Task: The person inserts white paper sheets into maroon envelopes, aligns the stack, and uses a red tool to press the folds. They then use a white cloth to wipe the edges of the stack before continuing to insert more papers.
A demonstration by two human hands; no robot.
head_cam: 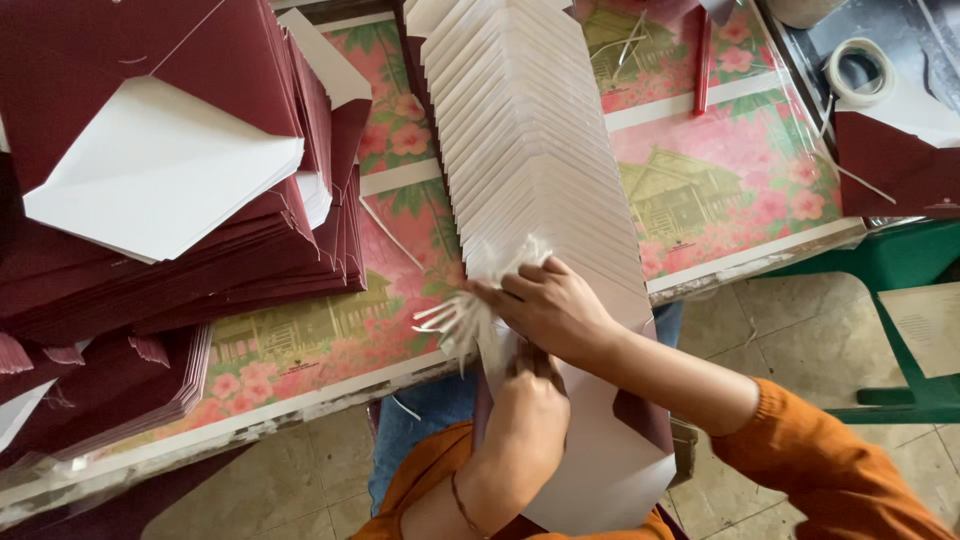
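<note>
A long fanned row of envelopes (530,130), white inside and maroon outside, runs from the table's far edge down onto my lap. My right hand (550,305) reaches across the row's near part and pinches a bunch of thin white paper strips (462,318) that stick out at the row's left edge. My left hand (530,395) lies just below it and presses on the nearest envelopes, with its fingertips hidden under my right wrist. Both arms wear orange sleeves.
Tall stacks of maroon envelopes (200,260) fill the left of the table, one with its white flap open (160,170) on top. The table has a floral cover (720,200). A tape roll (860,70) and a green frame (900,270) are at the right.
</note>
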